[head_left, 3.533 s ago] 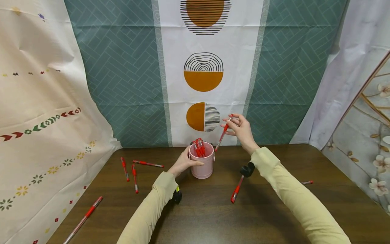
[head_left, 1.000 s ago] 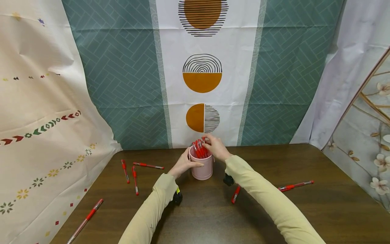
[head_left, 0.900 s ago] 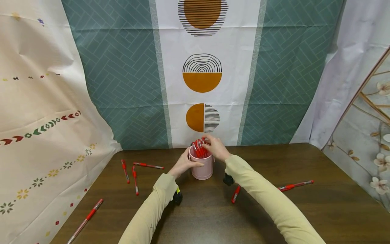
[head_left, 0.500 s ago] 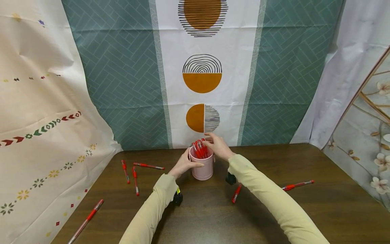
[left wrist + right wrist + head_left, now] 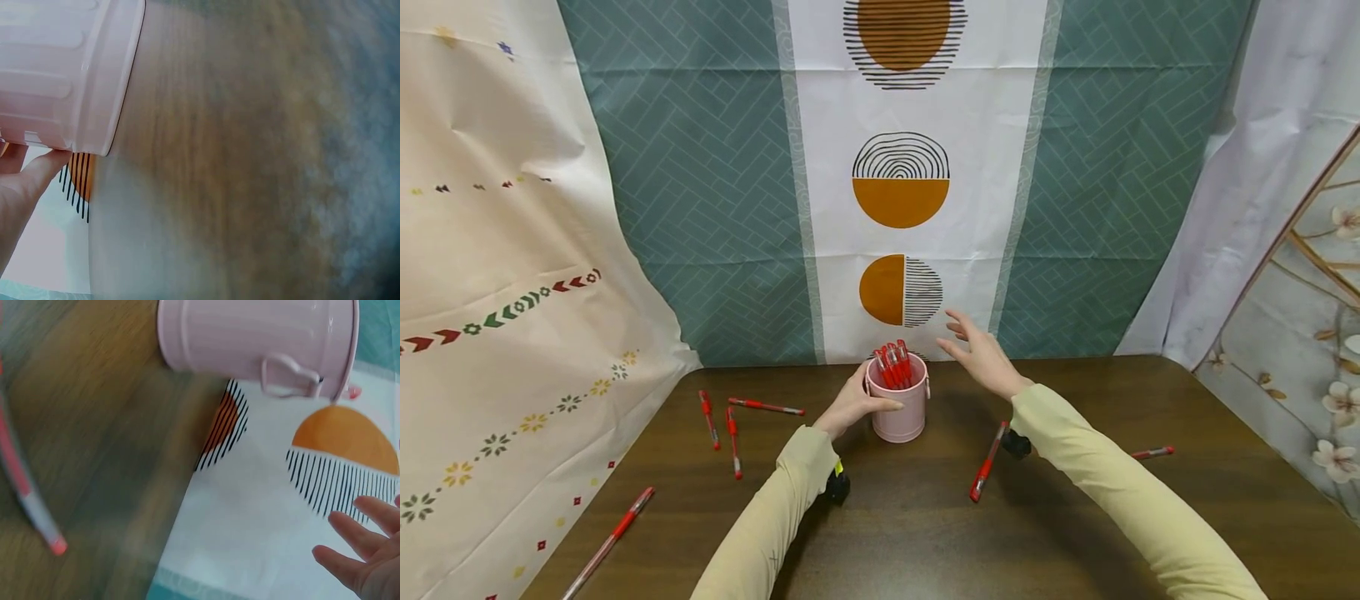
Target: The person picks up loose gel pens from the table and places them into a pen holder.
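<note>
A pink bucket (image 5: 900, 417) stands upright near the back of the table, with several red pens (image 5: 895, 365) leaning inside it, capped ends up. My left hand (image 5: 852, 405) grips its left side, thumb across the front. In the left wrist view, the fingers (image 5: 44, 167) lie against the pink wall of the bucket. My right hand (image 5: 983, 357) is in the air to the right of the rim, fingers spread and holding nothing. The right wrist view shows this right hand (image 5: 369, 550) apart from the bucket (image 5: 256, 337), whose wire handle hangs at the side.
One red pen (image 5: 988, 462) lies right of the bucket, below the right wrist. Another pen (image 5: 1152, 453) is partly hidden by the right sleeve. On the left lie several more, including a pen (image 5: 610, 542) near the front edge. A patterned cloth (image 5: 901, 100) hangs behind the table.
My right hand brought a red pen to the bucket, let it go inside, then drew back up and right with fingers spreading. My left hand has kept its hold on the bucket.
</note>
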Action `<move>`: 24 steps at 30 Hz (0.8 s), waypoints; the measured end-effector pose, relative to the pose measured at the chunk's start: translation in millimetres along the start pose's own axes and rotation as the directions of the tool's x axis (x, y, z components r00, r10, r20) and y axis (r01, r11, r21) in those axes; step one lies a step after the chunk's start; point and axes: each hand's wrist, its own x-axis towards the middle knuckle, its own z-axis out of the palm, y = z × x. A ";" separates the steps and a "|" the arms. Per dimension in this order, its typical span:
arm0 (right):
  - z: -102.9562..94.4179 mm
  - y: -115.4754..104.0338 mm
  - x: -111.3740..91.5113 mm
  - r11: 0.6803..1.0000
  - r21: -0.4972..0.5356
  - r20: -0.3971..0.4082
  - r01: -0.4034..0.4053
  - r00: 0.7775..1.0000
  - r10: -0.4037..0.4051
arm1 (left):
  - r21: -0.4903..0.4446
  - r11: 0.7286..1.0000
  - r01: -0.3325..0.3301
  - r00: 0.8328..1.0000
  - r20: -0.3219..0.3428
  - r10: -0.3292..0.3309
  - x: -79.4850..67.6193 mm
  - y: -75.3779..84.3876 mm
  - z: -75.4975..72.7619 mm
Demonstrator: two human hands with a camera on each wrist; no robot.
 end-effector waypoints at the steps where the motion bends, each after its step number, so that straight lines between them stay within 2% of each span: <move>1: -2.5 1.8 -1.5 1.000 -0.004 -0.006 -0.001 1.000 0.001 | -0.004 1.000 0.003 1.000 -0.001 -0.003 0.0 0.3 -0.3; 6: -12.8 10.6 -9.9 1.000 -0.005 -0.006 -0.016 1.000 0.016 | -0.009 1.000 0.008 1.000 0.007 -0.008 0.3 0.0 -1.4; 11: -23.0 19.7 -20.0 1.000 -0.017 0.009 0.017 1.000 -0.017 | -0.005 1.000 -0.005 1.000 0.006 0.005 0.6 0.1 -1.3; 16: -33.6 28.6 -29.9 0.999 -0.022 0.046 0.023 0.999 -0.022 | -0.005 1.000 -0.028 1.000 -0.003 0.028 0.5 -0.2 -1.2; 24: -45.7 41.7 -43.3 0.999 -0.051 0.095 0.010 0.995 -0.005 | -0.009 1.000 -0.010 1.000 -0.003 0.010 0.1 -0.2 -0.7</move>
